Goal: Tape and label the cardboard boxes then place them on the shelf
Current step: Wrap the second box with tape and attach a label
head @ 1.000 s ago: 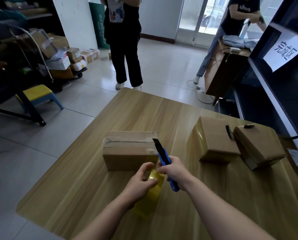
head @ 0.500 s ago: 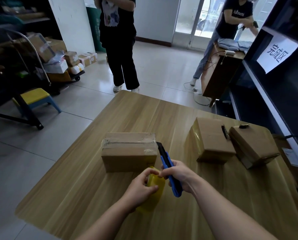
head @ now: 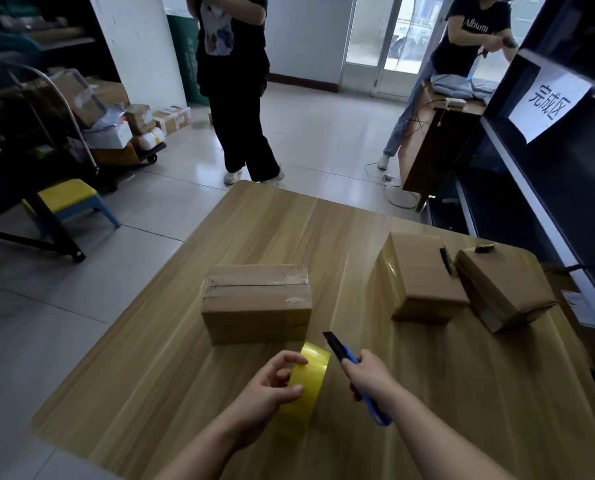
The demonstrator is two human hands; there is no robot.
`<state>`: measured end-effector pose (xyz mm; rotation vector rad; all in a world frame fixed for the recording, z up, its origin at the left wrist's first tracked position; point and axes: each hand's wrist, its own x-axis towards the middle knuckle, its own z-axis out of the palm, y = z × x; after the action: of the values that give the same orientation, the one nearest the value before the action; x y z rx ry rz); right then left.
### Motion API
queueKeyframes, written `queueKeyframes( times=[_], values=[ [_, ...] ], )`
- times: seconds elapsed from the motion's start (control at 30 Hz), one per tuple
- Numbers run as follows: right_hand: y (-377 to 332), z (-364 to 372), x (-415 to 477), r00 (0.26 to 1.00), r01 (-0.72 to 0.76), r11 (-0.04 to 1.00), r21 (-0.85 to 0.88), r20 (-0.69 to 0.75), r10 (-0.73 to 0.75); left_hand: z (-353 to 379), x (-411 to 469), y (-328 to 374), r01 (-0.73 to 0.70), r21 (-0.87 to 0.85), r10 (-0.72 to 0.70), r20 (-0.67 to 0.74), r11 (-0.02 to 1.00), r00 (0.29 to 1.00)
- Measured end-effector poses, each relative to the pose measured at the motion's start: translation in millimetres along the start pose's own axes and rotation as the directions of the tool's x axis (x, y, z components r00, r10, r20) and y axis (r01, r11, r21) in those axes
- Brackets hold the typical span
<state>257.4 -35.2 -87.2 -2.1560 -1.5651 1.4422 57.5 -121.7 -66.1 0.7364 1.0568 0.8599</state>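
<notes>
Head view: left hand [head: 268, 386] grips yellow tape roll [head: 301, 388] above wooden table [head: 185, 358]. Right hand [head: 370, 375] clenches blue utility knife [head: 353, 372], blade out, beside roll. Taped box [head: 256, 303] just beyond; two boxes [head: 420, 275] [head: 503, 289] touching near shelf [head: 548, 188].

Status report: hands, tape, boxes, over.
Left hand grips yellow tape roll; right hand grips blue utility knife. Nearest brown cardboard box sits just ahead on wooden table. Two more boxes far right.
</notes>
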Motion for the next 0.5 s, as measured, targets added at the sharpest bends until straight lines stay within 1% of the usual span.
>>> queueKeyframes(
  times=[0.07, 0.13, 0.2, 0.27, 0.3, 0.33, 0.37, 0.4, 0.43, 0.47, 0.5],
  values=[
    [12.0, 8.6, 5.1, 0.999, -0.041, 0.995, -0.088, 0.003, 0.041, 0.2, -2.5, 1.7, -0.021, 0.024, 0.021, -0.003, 0.999, 1.000],
    [20.0, 15.6, 8.0, 0.998, -0.060, 0.985, -0.163, 0.018, 0.063, 2.4, -5.7, 0.8, -0.069, 0.063, 0.071, -0.032, 0.996, 0.997],
    [23.5, 18.2, 6.3, 0.996, -0.069, 0.969, -0.237, 0.032, 0.079, 6.5, -7.5, -4.1, -0.125, 0.106, 0.136, -0.096, 0.986, 0.986],
    [28.2, 19.9, 6.0, 0.993, -0.085, 0.949, -0.304, 0.049, 0.104, 12.6, -6.7, -12.1, -0.147, 0.139, 0.169, -0.162, 0.979, 0.972],
    [30.8, 20.2, 5.7, 0.992, -0.095, 0.938, -0.335, 0.052, 0.119, 16.2, -6.2, -15.3, -0.167, 0.163, 0.195, -0.174, 0.972, 0.965],
    [33.6, 20.7, 5.5, 0.990, -0.104, 0.925, -0.365, 0.053, 0.132, 20.2, -5.6, -17.7, -0.199, 0.221, 0.240, -0.174, 0.955, 0.955],
    [35.8, 20.5, 5.0, 0.988, -0.106, 0.912, -0.395, 0.058, 0.140, 22.8, -4.2, -22.0, -0.237, 0.314, 0.297, -0.161, 0.919, 0.941],
    [39.1, 21.0, 6.2, 0.987, -0.109, 0.897, -0.428, 0.061, 0.149, 24.5, -3.7, -26.4, -0.266, 0.441, 0.352, -0.124, 0.857, 0.928],
    [41.1, 20.6, 6.9, 0.986, -0.110, 0.878, -0.465, 0.063, 0.157, 25.6, -2.8, -31.7, -0.280, 0.587, 0.390, -0.065, 0.759, 0.919],
    [43.0, 20.0, 7.8, 0.985, -0.108, 0.858, -0.503, 0.062, 0.161, 25.2, -1.9, -37.8, -0.286, 0.737, 0.417, 0.007, 0.612, 0.909],
    [43.0, 18.7, 7.7, 0.984, -0.104, 0.832, -0.544, 0.063, 0.164, 24.9, -2.0, -42.3, -0.290, 0.851, 0.425, 0.089, 0.437, 0.901]
  ],
)
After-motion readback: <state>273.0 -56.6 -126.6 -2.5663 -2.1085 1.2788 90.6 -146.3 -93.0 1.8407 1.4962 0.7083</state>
